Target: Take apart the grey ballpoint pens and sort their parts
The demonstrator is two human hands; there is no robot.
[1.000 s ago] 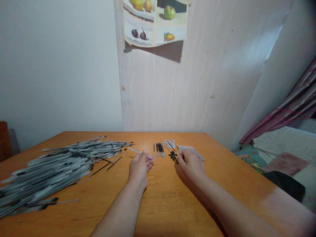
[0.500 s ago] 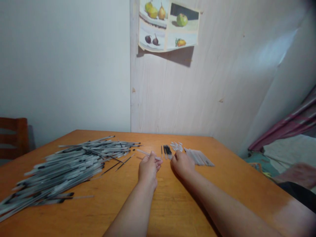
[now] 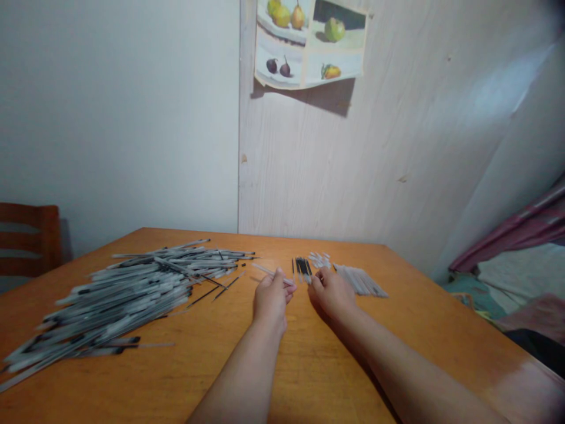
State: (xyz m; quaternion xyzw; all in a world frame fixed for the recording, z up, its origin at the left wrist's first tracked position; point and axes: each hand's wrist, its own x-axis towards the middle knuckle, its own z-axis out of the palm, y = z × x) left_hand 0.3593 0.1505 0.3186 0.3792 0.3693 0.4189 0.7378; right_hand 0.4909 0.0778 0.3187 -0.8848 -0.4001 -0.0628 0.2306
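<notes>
My left hand (image 3: 271, 297) is closed around a thin clear pen tube (image 3: 263, 269), which sticks out toward the far left past the thumb. To its right, my right hand (image 3: 333, 291) rests low over the table with its fingers curled together. What those fingers pinch, if anything, is too small to make out. Just beyond their tips lies a short row of slim black pen refills (image 3: 303, 266). Small whitish pieces (image 3: 318, 259) are grouped behind that hand. Beside it on the right, clear tubes (image 3: 359, 280) lie side by side.
A large heap of pens (image 3: 141, 288) with clear barrels and dark ends covers the left of the wooden table (image 3: 309, 377). Loose dark sticks (image 3: 227, 287) lie at its right edge. A wooden chair (image 3: 48, 235) stands at left; a wall rises behind the table.
The whole view has shifted slightly, with things appearing a little further right. My left hand keeps the tube; my right fingers have moved slightly at the black refills' near end.
</notes>
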